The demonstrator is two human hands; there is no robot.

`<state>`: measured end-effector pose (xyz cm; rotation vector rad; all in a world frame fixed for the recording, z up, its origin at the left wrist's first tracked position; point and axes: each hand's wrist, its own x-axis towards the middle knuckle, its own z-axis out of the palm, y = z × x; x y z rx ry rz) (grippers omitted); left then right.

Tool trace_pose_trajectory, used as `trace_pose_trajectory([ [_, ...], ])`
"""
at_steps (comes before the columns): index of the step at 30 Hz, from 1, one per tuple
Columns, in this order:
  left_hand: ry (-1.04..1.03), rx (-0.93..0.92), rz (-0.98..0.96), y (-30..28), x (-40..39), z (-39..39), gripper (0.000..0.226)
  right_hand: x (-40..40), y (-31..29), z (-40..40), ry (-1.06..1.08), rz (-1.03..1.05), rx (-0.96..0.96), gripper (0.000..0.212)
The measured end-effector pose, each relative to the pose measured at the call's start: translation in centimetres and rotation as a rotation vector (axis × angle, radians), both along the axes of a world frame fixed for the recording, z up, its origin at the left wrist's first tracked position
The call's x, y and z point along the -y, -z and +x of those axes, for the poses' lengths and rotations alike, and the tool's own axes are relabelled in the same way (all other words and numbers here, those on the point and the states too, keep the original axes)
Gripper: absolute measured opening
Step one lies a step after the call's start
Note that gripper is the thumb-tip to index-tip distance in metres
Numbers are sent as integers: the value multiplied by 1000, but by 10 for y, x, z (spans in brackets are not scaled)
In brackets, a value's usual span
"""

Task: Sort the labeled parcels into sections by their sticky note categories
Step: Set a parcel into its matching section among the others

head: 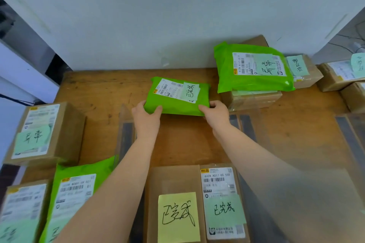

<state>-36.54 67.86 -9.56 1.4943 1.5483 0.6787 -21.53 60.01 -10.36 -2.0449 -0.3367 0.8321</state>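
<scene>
- Head view: the wooden table (94,89) is bare behind and left of the green parcel (173,98); stacked parcels (254,83) crowd its right.
- The green parcel lies mid-table, long axis left-right, straight ahead of you.
- Your left hand (147,114) and right hand (216,112) each pinch a near corner, equally close.
- Its sticky note (190,90) matches the brown box (175,201) nearest you.

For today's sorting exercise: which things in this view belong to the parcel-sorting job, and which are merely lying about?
Part of the job:
green parcel held by the left hand and right hand
yellow sticky note
labelled box
clear dividers

Just there:
wooden table
wall
</scene>
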Motion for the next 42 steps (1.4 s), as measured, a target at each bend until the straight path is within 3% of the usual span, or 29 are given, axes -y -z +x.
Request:
trace_pose_trajectory([
  [4,-136,212,-19,-24,22,-10,51,15,-22,-16,68,131,-119,43],
  [8,-188,467,-15,-60,52,-16,79,44,-51,-34,79,281,-229,50],
  [12,-210,706,9,-98,90,-17,101,79,-81,-52,41,400,-325,30],
  [15,-223,808,-18,-119,116,-20,101,105,-102,-68,8,466,-332,25],
  [23,-88,732,73,-146,196,-29,95,165,-138,-108,-41,590,-277,51],
  [27,-18,716,72,-156,201,-49,90,188,-150,-101,65,699,-329,72],
  [31,83,705,75,-161,202,-67,77,205,-169,-85,129,724,-189,84],
  [36,151,673,-2,-159,206,-83,70,210,-176,-81,-63,564,29,67],
  [42,197,602,23,-159,200,-92,65,197,-165,-88,-157,492,34,64],
])
